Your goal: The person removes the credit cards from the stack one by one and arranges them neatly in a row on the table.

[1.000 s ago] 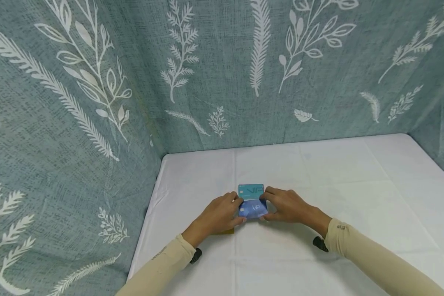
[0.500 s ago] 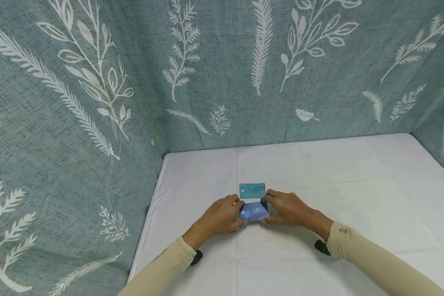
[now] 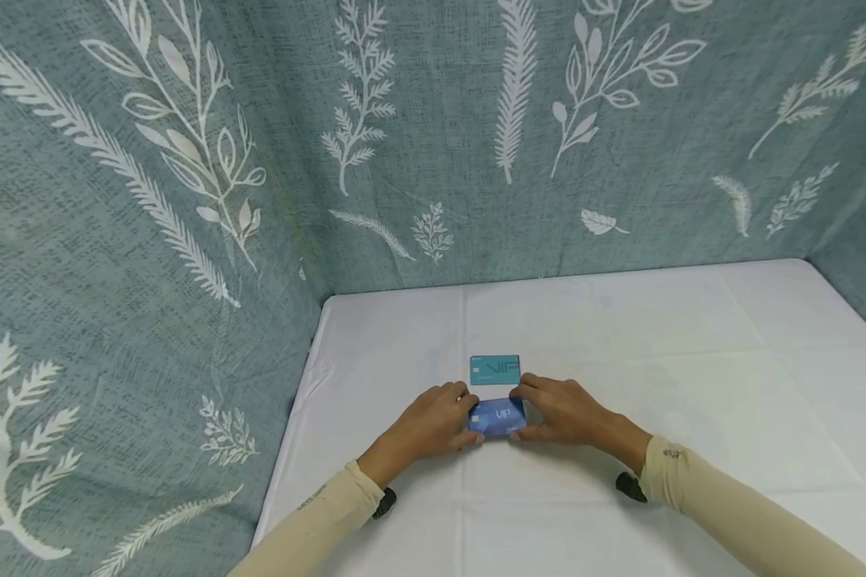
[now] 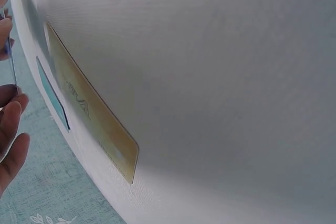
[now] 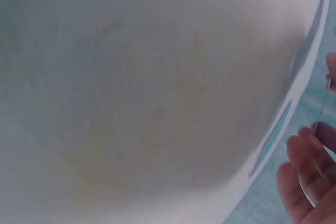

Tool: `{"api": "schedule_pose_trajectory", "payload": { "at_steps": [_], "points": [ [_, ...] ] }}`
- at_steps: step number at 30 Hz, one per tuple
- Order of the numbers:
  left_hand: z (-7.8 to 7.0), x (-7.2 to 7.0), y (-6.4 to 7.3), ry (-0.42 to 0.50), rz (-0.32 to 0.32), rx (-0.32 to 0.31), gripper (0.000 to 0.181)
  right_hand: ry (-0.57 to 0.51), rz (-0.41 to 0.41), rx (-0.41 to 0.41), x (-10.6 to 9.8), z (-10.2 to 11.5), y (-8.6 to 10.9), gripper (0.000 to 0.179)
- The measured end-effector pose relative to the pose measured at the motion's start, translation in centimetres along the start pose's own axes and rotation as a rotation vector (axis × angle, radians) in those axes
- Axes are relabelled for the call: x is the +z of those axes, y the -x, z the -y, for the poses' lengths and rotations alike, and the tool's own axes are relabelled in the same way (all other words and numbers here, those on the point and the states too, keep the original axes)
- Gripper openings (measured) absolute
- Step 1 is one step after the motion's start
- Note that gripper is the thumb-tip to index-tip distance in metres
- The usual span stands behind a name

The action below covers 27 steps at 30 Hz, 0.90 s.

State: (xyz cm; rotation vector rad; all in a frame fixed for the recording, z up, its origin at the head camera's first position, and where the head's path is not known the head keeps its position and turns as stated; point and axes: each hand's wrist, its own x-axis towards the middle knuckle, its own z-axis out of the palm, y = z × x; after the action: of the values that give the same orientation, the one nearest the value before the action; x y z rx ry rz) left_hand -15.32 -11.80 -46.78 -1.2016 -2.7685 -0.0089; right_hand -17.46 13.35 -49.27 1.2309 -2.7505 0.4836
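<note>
My left hand (image 3: 436, 419) pinches the left end of a blue bank card (image 3: 499, 417) marked VIP. At its right end, my right hand (image 3: 564, 411) pinches the same card between thumb and fingers. The left wrist view catches it edge-on, raised over the cloth. Just beyond it, a teal VIP card (image 3: 495, 370) lies flat on the table. A gold card (image 4: 92, 106) also lies on the cloth in the left wrist view; in the head view my left hand hides it.
A white cloth covers the table (image 3: 664, 344). Grey-green curtains (image 3: 447, 120) with white leaf prints hang along the back and sides. A small black device shows under each wrist, one by the left sleeve (image 3: 317, 513) and one by the right sleeve (image 3: 729, 497).
Both hands have moved the blue card slightly toward me, opening a gap between it and the teal card. A gold edge seen under the left hand has gone out of sight in the head view.
</note>
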Motion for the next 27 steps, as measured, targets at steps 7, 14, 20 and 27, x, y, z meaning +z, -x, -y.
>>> {"api": "schedule_pose_trajectory", "payload": {
  "at_steps": [7, 14, 20, 27],
  "points": [
    [-0.15, 0.01, 0.14, -0.003, -0.007, 0.004, 0.055, -0.003, -0.011, 0.003, 0.34, 0.12, 0.17, 0.057],
    [-0.18, 0.18, 0.24, -0.002, -0.012, 0.015, 0.054, -0.011, -0.004, 0.002, 0.70, 0.12, 0.35, 0.056],
    [-0.24, 0.32, 0.36, 0.000, -0.003, 0.005, 0.054, -0.017, 0.006, 0.001, 0.70, 0.22, 0.45, 0.057],
    [-0.33, 0.49, 0.49, 0.008, 0.012, -0.007, 0.053, -0.015, 0.025, 0.008, 0.43, 0.54, 0.47, 0.058]
  ]
}}
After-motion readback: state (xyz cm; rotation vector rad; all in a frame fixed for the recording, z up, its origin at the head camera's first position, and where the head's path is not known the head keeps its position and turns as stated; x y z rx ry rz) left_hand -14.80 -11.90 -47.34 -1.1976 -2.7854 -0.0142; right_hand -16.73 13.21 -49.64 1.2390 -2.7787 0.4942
